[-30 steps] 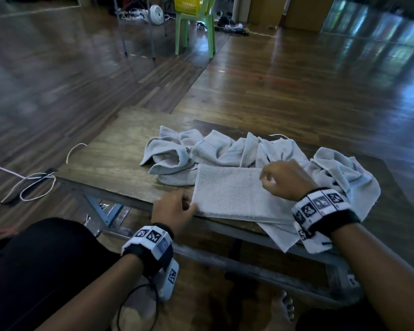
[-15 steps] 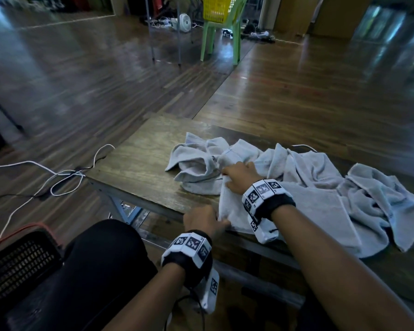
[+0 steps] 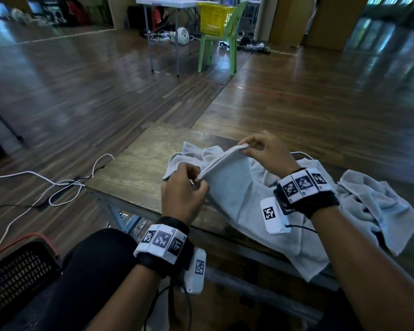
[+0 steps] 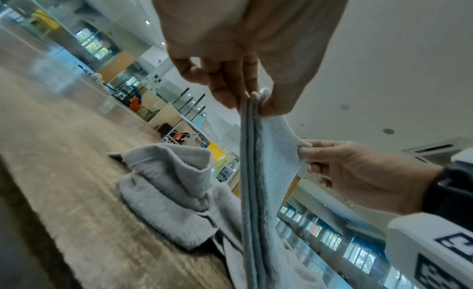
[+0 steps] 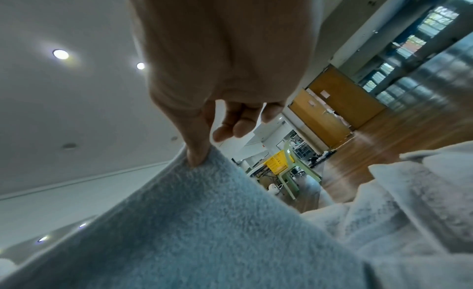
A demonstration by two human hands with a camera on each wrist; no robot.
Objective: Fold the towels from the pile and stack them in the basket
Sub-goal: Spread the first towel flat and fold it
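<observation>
A folded grey towel [image 3: 239,194] hangs by its top edge above the wooden table [image 3: 134,170]. My left hand [image 3: 196,181] pinches the near corner of that edge, and my right hand [image 3: 245,146] pinches the far corner. The left wrist view shows the doubled edge of the towel [image 4: 252,172] between my thumb and fingers, with the right hand [image 4: 304,149] holding the other corner. In the right wrist view my thumb presses the towel [image 5: 204,222]. Crumpled towels of the pile [image 3: 378,206] lie behind and to the right. A black basket [image 3: 14,271] sits on the floor at lower left.
White cables [image 3: 58,187] loop on the wooden floor left of the table. Far back stand a green chair [image 3: 227,41] carrying a yellow basket [image 3: 213,19], a white folding table [image 3: 167,3] and a small fan [image 3: 183,34]. My knee [image 3: 98,254] is under the table edge.
Both hands have pinched the folded towel's left edge and lifted it off the table. The right hand moved up and away; the camera view swung left and up.
</observation>
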